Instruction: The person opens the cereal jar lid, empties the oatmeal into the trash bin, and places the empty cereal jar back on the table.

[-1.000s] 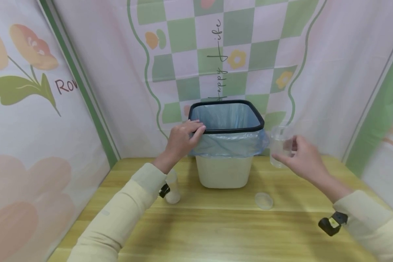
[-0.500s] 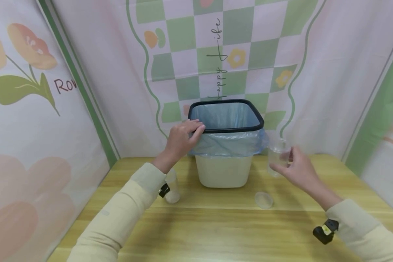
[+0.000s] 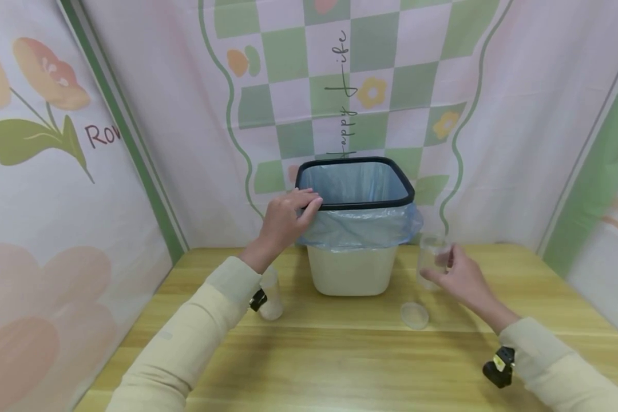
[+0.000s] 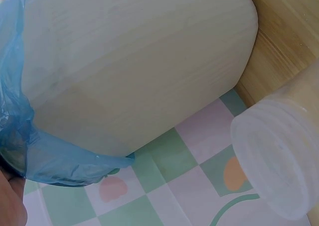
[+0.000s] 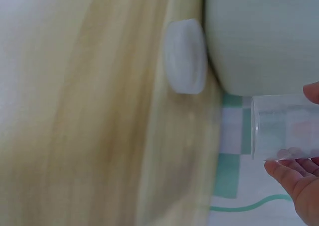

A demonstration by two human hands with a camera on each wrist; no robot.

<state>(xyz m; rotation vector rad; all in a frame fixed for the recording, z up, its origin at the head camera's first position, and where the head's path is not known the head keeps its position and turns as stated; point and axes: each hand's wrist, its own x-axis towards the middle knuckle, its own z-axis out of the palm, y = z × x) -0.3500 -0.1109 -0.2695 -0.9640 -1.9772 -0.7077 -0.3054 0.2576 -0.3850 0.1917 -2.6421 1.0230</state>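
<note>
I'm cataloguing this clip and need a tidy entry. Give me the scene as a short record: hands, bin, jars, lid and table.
Left hand: on the bin's black rim
Right hand: holds a clear jar by its side
Bin: pale, lined with a blue bag folded over outside
Second jar: left of the bin, partly behind the left sleeve
Lid: round, on the table, right of the bin's front
Table: wood-grained
Held jar touching table: cannot tell

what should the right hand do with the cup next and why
Probably lower the cup gently onto the table: the right hand holds it upright beside the bin, apparently just above the wood, and the loose lid lies close by.
</note>
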